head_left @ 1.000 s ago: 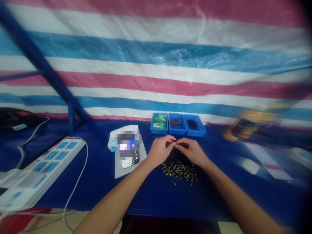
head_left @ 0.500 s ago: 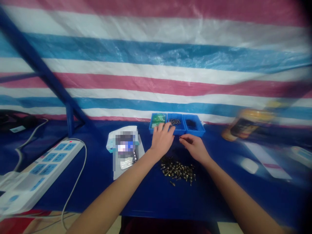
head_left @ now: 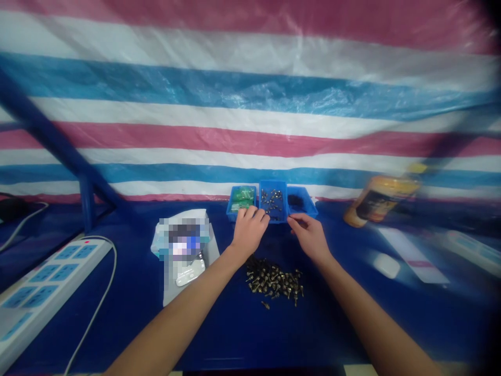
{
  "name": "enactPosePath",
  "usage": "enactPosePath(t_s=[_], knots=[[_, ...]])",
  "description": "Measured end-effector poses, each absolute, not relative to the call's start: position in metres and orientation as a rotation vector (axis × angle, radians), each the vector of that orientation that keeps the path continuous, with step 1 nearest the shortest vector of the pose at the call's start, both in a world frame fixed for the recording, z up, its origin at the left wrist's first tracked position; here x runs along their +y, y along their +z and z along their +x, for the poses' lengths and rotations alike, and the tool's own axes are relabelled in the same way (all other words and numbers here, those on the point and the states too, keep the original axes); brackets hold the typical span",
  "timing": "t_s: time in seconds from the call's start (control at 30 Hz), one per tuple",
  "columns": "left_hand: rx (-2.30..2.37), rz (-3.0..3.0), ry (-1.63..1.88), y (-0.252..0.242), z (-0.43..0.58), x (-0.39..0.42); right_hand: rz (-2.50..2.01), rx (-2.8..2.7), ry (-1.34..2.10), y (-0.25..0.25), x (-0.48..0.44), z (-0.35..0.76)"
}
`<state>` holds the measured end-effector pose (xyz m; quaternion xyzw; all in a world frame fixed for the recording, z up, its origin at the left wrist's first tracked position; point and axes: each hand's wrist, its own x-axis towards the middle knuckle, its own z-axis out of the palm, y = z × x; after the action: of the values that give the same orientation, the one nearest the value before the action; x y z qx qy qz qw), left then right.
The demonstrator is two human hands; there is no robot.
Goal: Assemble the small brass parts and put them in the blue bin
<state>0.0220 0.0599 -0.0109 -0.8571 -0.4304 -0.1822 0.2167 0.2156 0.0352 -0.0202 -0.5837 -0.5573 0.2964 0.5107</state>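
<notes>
Three blue plastic bins stand in a row at the back of the blue table (head_left: 219,334). The left bin (head_left: 235,201) holds green packets, the middle bin (head_left: 273,192) holds small metal connectors, and the right bin (head_left: 307,202) holds a dark heap. My left hand (head_left: 249,231) is curled just in front of the left and middle bins. My right hand (head_left: 309,237) has its fingertips pinched together by the middle bin's near corner, and anything between them is hidden. Below both hands lies a loose pile of small brass-and-black connectors (head_left: 274,282).
Left of my left hand, a phone (head_left: 190,272) lies on white paper beside a partly pixelated package (head_left: 182,237). A white power strip (head_left: 50,282) sits at far left. A blurred jar (head_left: 378,201) and a white mouse (head_left: 385,265) are at right. A striped tarpaulin (head_left: 250,104) hangs behind.
My left hand has drawn back from over the bins to just in front of them. The view has shifted, so everything sits further left, and the middle bin now looks tilted toward me.
</notes>
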Motion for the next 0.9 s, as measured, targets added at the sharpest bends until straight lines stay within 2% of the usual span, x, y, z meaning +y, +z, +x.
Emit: enactPosePath(t_s=[0.1,0.27,0.57,0.73,0.9], knots=[[-1.178,-2.376,-0.499,-0.011,0.022,0.059,-1.426,-1.376,0.687,-0.023,0.035,0.215],[-1.187,-2.377,-0.509,-0.009,0.024,0.058,-1.364,-1.62,0.428,-0.012,0.034,0.216],[-1.206,-2.381,-0.496,-0.01,0.024,0.056,-1.311,-2.856,-0.232,0.044,0.095,0.209],[-1.193,-2.389,-0.52,-0.011,0.025,0.056,-1.308,-3.074,-0.256,0.058,0.126,0.198],[-1.205,-2.379,-0.528,-0.012,0.023,0.057,-1.304,-3.015,-0.254,0.057,0.136,0.194]])
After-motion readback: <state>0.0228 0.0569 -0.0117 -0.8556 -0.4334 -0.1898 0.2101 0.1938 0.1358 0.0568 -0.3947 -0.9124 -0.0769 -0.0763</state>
